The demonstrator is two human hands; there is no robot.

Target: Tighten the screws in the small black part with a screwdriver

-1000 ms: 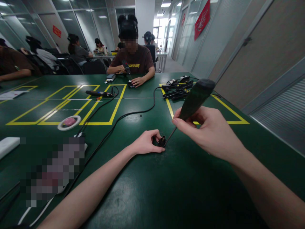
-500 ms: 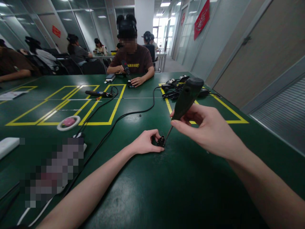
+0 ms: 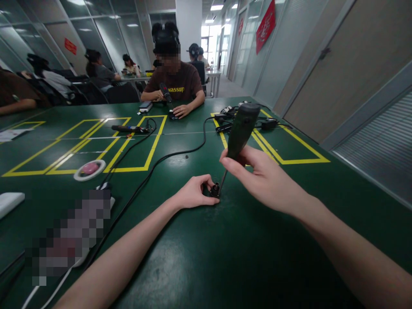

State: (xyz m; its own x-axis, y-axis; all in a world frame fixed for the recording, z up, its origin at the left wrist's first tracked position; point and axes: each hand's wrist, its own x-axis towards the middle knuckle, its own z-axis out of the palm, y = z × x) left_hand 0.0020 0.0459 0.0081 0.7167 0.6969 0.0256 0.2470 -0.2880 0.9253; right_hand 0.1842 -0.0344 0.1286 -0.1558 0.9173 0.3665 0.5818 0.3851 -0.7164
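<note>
Left grip (image 3: 193, 195) is closed on a small part (image 3: 215, 189), which is steadied on the worktop (image 3: 244, 253) for the screwdriver (image 3: 240, 128) clasped in the right grip (image 3: 260, 180).

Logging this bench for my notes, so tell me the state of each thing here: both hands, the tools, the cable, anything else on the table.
Left hand: pinching the small black part
Small black part: on the table, pinched
Right hand: closed round the screwdriver handle
Screwdriver: tilted, tip at the part
Black cable: slack across the table
Far tool: lying flat, unheld
</note>
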